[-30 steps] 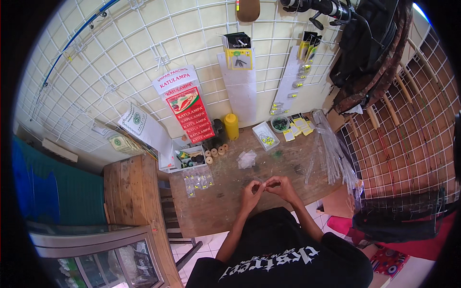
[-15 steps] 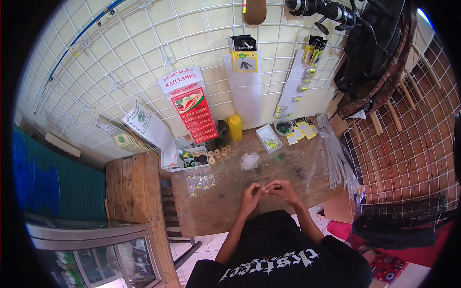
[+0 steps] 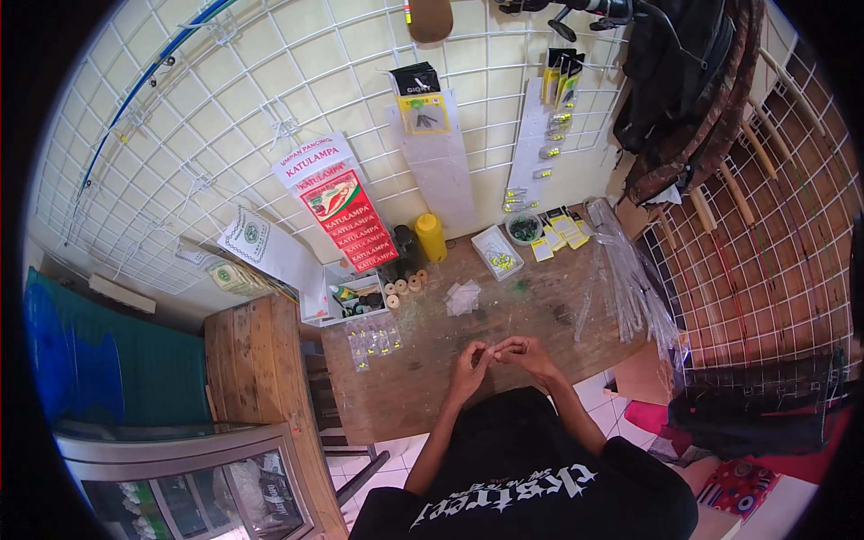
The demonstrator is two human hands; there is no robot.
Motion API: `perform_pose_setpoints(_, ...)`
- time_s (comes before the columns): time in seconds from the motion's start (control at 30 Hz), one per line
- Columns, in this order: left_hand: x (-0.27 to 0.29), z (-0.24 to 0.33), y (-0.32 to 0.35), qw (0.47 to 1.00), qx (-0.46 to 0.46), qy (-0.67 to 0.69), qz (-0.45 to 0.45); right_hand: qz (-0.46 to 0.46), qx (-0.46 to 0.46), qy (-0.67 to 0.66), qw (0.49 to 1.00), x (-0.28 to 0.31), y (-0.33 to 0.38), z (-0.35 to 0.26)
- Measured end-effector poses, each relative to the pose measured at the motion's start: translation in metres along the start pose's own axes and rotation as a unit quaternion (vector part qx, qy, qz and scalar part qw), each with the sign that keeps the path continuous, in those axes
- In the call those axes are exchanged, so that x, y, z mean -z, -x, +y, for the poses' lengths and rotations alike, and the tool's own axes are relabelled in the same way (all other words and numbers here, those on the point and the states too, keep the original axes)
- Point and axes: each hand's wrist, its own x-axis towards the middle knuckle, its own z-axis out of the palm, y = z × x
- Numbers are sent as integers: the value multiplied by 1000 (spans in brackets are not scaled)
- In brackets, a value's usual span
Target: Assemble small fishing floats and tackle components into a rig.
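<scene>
Over the near part of the wooden table (image 3: 423,396), my left hand (image 3: 470,365) and my right hand (image 3: 531,356) meet fingertip to fingertip. Both are closed in a pinch. Whatever lies between the fingertips is too small and too hidden to name. Just beyond my hands is a small stack of clear plastic bags (image 3: 463,299). To the left, several filled clear packets (image 3: 374,340) with small yellow-green pieces lie in rows. A white open tray (image 3: 497,253) farther back on the right holds similar bright yellow-green pieces.
Along the table's back stand a compartment box (image 3: 364,312), wooden spools (image 3: 402,286), a yellow bottle (image 3: 430,238) and a round tub (image 3: 524,229). Yellow cards (image 3: 565,231) and long clear plastic sleeves (image 3: 625,270) are at right. Behind rises a white wire grid (image 3: 360,54) with hanging packs.
The head view has tilted and shifted slightly, so the wall items sit farther left. My hands stay together in the same place, their fingers a little rearranged.
</scene>
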Motion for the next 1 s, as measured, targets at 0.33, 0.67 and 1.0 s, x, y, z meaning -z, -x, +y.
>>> perform_pose_setpoints(0.33,-6,11,2,999,28,25,32,45,47,75,995,5,-2,7)
perform_pose_setpoints(0.67,-10,13,0,998,32,18,57,58,119,199,971,4,-2,-6)
perform_pose_setpoints(1.0,-12,17,1,997,-30,-66,26,17,90,120,988,7,-3,-3)
